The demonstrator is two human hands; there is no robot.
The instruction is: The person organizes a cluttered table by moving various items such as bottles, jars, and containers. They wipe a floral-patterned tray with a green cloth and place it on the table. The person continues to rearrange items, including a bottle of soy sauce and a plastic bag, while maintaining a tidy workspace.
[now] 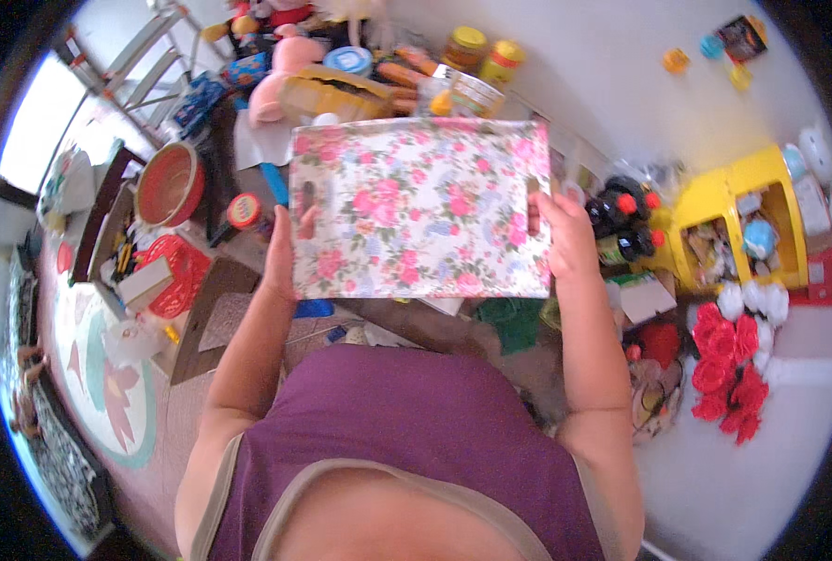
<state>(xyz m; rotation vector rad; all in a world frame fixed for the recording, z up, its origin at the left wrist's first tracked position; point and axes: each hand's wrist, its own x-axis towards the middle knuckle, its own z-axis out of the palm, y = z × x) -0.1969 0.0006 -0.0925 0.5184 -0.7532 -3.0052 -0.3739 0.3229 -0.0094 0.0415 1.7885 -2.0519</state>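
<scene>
A rectangular serving tray (416, 210) with pink roses, blue flowers and green leaves on white is raised in front of my chest. It has a slot handle at each short end. My left hand (284, 249) grips the left end, and fingers show through that slot. On the opposite side, my right hand (569, 235) is closed around the right edge, with fingers at the slot there. The tray's surface bears nothing and hides part of what lies behind it. A jar with a red lid (244, 210) is just beyond my left hand.
Behind the tray crowd a yellow box (335, 95), a pink plush toy (286, 73) and yellow-lidded jars (465, 48). At left are a red basin (170, 184) and red plastic basket (181, 277). Dark bottles (619, 210), a yellow cabinet (731, 217) and red artificial flowers (728, 357) stand right.
</scene>
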